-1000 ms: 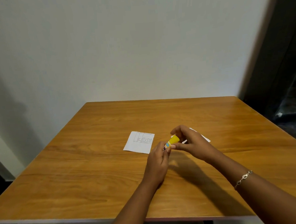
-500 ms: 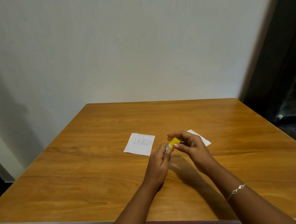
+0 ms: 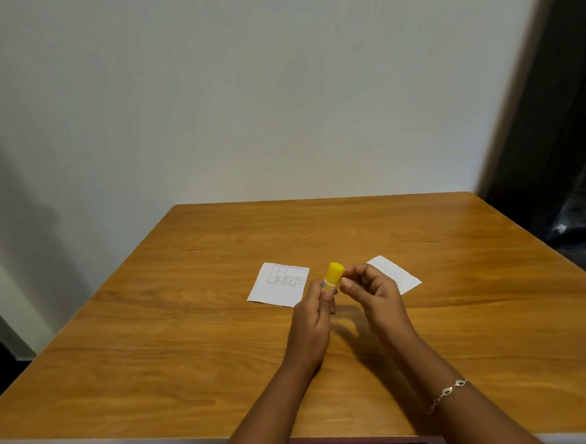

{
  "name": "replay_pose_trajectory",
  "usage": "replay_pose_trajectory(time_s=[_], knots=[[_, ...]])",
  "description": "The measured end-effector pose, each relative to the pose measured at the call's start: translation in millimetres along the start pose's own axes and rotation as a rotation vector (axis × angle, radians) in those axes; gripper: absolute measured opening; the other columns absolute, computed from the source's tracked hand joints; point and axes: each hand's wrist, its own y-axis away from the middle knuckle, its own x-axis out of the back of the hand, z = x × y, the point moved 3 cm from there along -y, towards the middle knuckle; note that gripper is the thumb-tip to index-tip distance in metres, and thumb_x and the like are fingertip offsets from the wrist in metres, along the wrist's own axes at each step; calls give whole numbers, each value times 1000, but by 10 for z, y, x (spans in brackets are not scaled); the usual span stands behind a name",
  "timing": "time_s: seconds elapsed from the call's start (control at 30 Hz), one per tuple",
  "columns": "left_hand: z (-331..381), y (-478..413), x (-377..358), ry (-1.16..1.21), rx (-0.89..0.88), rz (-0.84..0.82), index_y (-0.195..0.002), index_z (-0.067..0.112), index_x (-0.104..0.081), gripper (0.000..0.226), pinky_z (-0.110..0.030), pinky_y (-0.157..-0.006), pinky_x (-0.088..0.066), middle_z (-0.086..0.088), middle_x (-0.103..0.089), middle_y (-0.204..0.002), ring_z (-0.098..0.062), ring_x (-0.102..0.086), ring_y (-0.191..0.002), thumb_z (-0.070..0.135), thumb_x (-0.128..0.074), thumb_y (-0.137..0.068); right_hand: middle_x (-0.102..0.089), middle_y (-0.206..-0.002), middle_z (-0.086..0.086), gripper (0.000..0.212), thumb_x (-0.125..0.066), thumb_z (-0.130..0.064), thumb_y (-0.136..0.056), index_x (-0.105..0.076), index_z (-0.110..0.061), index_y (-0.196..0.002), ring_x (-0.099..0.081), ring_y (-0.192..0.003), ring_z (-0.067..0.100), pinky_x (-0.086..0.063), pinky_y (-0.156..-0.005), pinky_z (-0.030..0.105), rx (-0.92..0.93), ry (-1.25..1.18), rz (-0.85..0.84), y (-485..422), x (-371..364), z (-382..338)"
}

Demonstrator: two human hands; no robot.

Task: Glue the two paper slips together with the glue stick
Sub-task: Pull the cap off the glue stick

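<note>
Desk: wooden, far edge against a white wall.
Glue stick: yellow, cap on, held upright above the desk's middle, between the two slips.
Left hand: fingers clamped round the stick's lower end; the cap end stands clear above them.
Right hand: fingers curled, tips just beside the cap; whether they touch or pinch it cannot be told.
Printed slip: flat on the desk, left of the stick, small text facing up.
Plain slip: flat on the desk toward the right edge, partly hidden behind the right hand.
Bracelet: silver chain on the right wrist.
</note>
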Motion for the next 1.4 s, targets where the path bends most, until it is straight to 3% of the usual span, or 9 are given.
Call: replay_pose_trajectory(time_s=[0.17, 0.47, 0.6, 0.7, 0.83, 0.97, 1.13, 1.27, 1.4], knots=[[114, 26, -48, -45, -41, -94, -118, 22, -48, 33, -35, -69, -47, -10, -66, -91, -17, -61, -81, 35, -35, -90, -58, -76, 3, 15, -63, 0, -80, -56, -11, -86, -56, -64, 7, -48, -57, 21, -19, -6, 54, 48, -109, 30], [54, 26, -12, 15, 0, -72, -108, 35, -53, 23, -39, -68, -48, -14, -67, -87, -19, -62, -79, 39, -39, -91, -65, -74, 4, 18, -52, 12, -82, -61, -3, -86, -64, -63, 4, -48, -45, 17, -94, -208, -55, 20, -114, -30], [79, 28, -19, -2, -24, -78, -106, 30, -54, 22, -29, -60, -46, -5, -64, -76, -10, -60, -70, 37, -40, -91, -69, -87, 3, 23, -49, 9, -84, -59, 0, -102, -67, -79, 4, -52, -57, 17, -127, -242, -133, 8, -58, -40], [53, 38, -17, -29, -33, -53, -111, 19, -53, 29, -33, -65, -49, -7, -68, -86, -13, -63, -76, 33, -45, -87, -61, -88, 6, 31, -57, 10, -78, -54, -7, -104, -65, -73, 3, -52, -57, 16, -112, -254, -74, 15, -91, -12], [67, 45, -26, -20, -44, -60, -111, 26, -52, 28, -32, -62, -48, -6, -67, -82, -13, -62, -73, 37, -47, -86, -64, -64, -3, 48, -88, -20, -48, -54, -10, -81, -64, -66, 7, -54, -55, 20, -85, -322, 22, 7, -85, 44], [51, 37, -9, 42, -8, -71, -105, 19, -58, 22, -18, -57, -46, 2, -66, -76, -5, -62, -70, 27, -48, -88, -70, -67, -3, 20, -63, 10, -73, -57, -8, -81, -64, -74, 12, -53, -54, 18, -89, -254, -11, -1, -44, 0], [63, 36, -34, 74, -16, -120, -100, 12, -62, 27, -15, -64, -45, 4, -67, -80, -5, -61, -74, 30, -44, -91, -74, -84, 5, 60, -85, -46, -48, -66, -11, -93, -66, -73, 13, -44, -49, 23, -108, -187, -202, -52, 24, -78], [49, 26, -44, 50, -31, -121, -105, 15, -61, 33, -17, -68, -46, 8, -68, -83, -5, -60, -75, 38, -43, -91, -74, -88, 3, 60, -81, -49, -56, -65, -14, -103, -65, -85, 17, -46, -58, 25, -101, -224, -306, -143, 80, -172], [43, 20, -11, 32, -34, -60, -102, 18, -59, 20, -13, -68, -45, 21, -68, -85, 2, -61, -80, 28, -48, -89, -73, -79, 8, 71, -86, -48, -45, -59, -11, -100, -69, -89, 20, -56, -73, 26, -102, -274, -167, -193, 162, -168]])
